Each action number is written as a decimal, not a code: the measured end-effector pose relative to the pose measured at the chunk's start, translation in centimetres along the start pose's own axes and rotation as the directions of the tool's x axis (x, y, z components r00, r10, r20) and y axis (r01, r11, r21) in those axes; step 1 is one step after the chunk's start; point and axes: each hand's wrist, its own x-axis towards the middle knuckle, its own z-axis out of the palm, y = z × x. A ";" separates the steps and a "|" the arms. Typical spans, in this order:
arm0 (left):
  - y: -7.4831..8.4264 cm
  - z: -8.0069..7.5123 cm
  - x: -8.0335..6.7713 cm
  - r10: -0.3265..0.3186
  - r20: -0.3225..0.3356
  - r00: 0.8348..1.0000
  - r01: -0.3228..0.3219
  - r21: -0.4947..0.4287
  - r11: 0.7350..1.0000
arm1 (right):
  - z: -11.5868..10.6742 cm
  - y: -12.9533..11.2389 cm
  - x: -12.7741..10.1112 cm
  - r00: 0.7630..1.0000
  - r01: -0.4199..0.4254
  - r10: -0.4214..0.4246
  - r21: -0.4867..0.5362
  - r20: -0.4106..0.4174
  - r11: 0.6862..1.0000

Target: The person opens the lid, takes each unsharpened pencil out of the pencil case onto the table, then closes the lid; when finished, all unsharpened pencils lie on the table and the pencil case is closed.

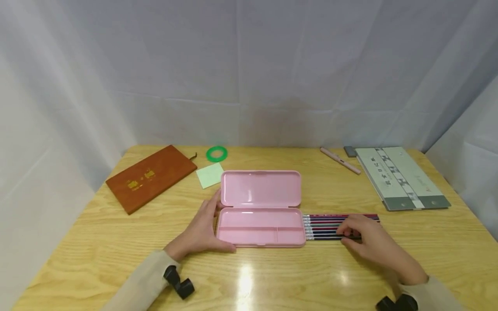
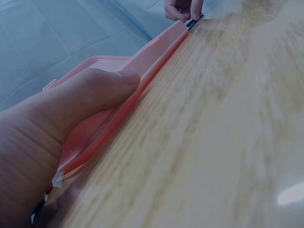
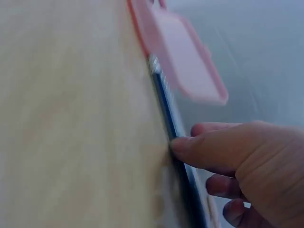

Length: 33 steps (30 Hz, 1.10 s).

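A pink pencil case (image 1: 249,219) lies open on the table, its lid (image 1: 260,188) folded back; no objects show in its divided tray. My left hand (image 1: 200,226) holds the case's left end, thumb along the front edge and fingers at the far side. Several pencils (image 1: 323,226) lie side by side against the case's right end, metal-ferruled ends toward it. My right hand (image 1: 367,242) is over them, thumb and index finger pinching the nearest dark pencil (image 3: 164,102). Its other fingers are curled, and the hand covers part of the row.
Behind on the left are a brown notebook (image 1: 151,179), a green tape roll (image 1: 216,153) and pale green sticky notes (image 1: 209,175). At the back right lie a pink pen (image 1: 340,160), a small grey block (image 1: 350,151) and a grey-green notebook (image 1: 400,177). White cloth (image 1: 241,73) hangs behind the table.
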 end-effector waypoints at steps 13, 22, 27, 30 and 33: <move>-0.2 0.1 -0.1 -0.013 -0.007 1.000 0.013 -0.002 1.000 | 2.3 -1.8 8.4 0.987 -0.163 0.160 0.110 0.030 0.981; 0.0 0.2 0.0 -0.004 -0.020 1.000 0.004 -0.005 1.000 | 3.3 -0.6 9.5 0.954 -0.297 0.252 0.610 0.161 0.735; 0.1 0.1 -0.2 -0.007 -0.005 1.000 0.007 0.024 1.000 | 3.0 -0.3 8.3 0.986 -0.164 0.131 0.602 0.099 0.781; 0.0 0.0 -0.3 0.019 -0.008 1.000 -0.018 0.055 0.998 | 2.9 -0.7 7.7 0.988 -0.128 0.066 0.506 0.139 0.853; -0.2 -0.1 -0.3 0.070 -0.012 0.997 -0.068 0.104 0.992 | 3.0 -1.4 7.2 0.978 -0.119 0.033 0.423 0.205 0.898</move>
